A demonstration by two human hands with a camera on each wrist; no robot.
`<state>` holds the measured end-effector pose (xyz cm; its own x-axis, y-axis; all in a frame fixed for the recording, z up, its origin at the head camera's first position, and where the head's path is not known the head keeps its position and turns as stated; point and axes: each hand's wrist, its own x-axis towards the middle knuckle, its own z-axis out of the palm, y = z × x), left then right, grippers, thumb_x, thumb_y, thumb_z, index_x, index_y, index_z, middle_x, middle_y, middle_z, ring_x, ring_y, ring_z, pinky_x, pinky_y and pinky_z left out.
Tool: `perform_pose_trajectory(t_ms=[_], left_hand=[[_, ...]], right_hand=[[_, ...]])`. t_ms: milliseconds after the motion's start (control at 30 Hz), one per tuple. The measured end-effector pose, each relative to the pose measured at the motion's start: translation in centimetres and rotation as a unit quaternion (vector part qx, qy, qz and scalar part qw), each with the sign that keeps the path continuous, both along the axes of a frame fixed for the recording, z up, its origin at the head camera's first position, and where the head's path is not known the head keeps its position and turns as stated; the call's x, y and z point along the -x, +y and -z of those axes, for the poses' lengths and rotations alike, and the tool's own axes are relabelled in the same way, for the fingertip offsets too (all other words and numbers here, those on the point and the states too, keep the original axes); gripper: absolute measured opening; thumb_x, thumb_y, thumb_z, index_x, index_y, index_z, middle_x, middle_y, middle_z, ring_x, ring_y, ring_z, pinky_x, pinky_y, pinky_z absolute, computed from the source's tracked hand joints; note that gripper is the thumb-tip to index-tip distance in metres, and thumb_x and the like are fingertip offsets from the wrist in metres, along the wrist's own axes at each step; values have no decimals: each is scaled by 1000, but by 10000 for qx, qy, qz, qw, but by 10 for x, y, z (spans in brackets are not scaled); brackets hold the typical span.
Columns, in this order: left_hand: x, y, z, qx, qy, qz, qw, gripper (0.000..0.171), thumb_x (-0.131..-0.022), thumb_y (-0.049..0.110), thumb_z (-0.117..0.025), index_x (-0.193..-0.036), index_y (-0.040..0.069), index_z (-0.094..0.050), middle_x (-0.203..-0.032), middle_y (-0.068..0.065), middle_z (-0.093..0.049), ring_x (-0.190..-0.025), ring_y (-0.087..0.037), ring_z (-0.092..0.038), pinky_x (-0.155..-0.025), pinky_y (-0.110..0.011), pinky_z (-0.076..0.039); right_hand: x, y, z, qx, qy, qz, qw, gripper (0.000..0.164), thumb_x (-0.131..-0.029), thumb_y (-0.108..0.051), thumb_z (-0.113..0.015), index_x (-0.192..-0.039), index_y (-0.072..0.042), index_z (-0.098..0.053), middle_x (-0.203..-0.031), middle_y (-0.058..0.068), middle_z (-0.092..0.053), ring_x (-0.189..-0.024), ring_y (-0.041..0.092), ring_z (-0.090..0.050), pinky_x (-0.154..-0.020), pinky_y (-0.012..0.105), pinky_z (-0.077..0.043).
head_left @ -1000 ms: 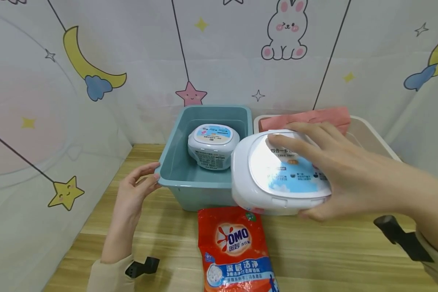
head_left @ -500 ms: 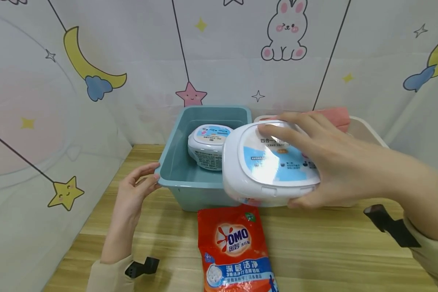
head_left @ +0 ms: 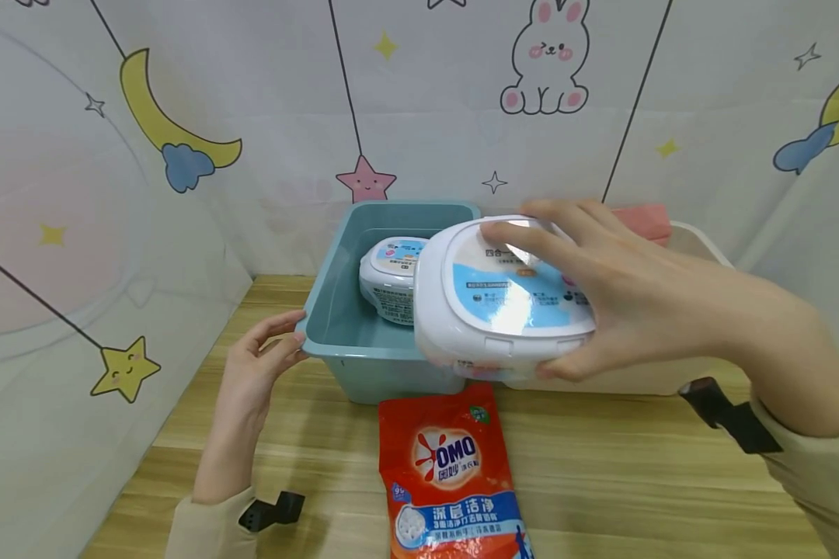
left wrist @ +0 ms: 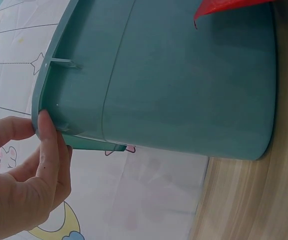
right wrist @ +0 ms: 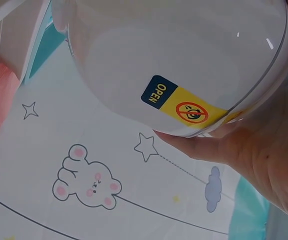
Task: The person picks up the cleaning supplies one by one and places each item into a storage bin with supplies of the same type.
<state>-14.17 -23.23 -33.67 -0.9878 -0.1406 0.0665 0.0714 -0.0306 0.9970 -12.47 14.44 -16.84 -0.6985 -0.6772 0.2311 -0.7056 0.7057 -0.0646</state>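
My right hand (head_left: 594, 287) grips a white lidded plastic tub (head_left: 454, 341) with a blue and white label, fingers over the lid and thumb at its near lower side. The tub is held in the air, overlapping the right side of a teal bin (head_left: 370, 380) in the head view. A yellow "OPEN" sticker (right wrist: 183, 105) shows on the tub in the right wrist view. My left hand (head_left: 255, 373) pinches the teal bin's near left rim, thumb and fingers on either side of it in the left wrist view. Inside the bin sits a similar white tub (head_left: 388, 283), partly hidden.
A red OMO detergent bag (head_left: 450, 473) lies on the wooden table (head_left: 622, 481) in front of the teal bin. To the right stands a beige bin (head_left: 699, 248) with a pink item (head_left: 643, 223) at its back, mostly behind my right hand. A patterned curtain (head_left: 433, 101) hangs behind.
My right hand has carried the white tub leftward and slightly up, so it covers more of the teal bin and the tub inside. The left hand stays on the rim.
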Motion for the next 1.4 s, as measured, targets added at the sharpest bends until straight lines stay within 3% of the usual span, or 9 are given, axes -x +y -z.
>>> perform_pose_trajectory(t_ms=[467,1000,1167,1400], left_hand=[[0,0,0,12,-10,-9,10000,39,-90,14,-67,-126,1,-59,-108,0,-56,-83,-5,-65,-79,-18,-57],[-1,-1,-1,-10,24,22,10000,41,-91,15,-67,-127,0,-58,-113,-5,-53,-83,-5,-66,-80,-18,-57],[-1,-1,-1,7,23,19,10000,41,-90,15,-67,-127,0,-58,-113,-6,-53,-83,-5,-66,-80,-18,-57],[0,-1,0,40,32,67,10000,41,-91,15,-67,-127,0,-57,-112,-4,-53,-84,-5,-65,-80,-18,-57]], right_hand=[[12,-5,1,7,73,-103,9999,108,-60,-50,-86,-149,-37,-27,-151,6,-30,-131,28,-30,-96,55,-46],[21,-15,-4,-148,-201,87,9997,103,-65,-54,-81,-149,-43,-23,-152,4,-27,-131,28,-28,-94,55,-49],[28,-20,-5,-278,-228,10,9994,103,-66,-57,-79,-149,-42,-21,-153,6,-25,-135,32,-25,-96,61,-46],[34,-25,-5,-235,-364,-98,9990,101,-67,-57,-79,-150,-39,-23,-152,5,-26,-134,29,-26,-98,58,-44]])
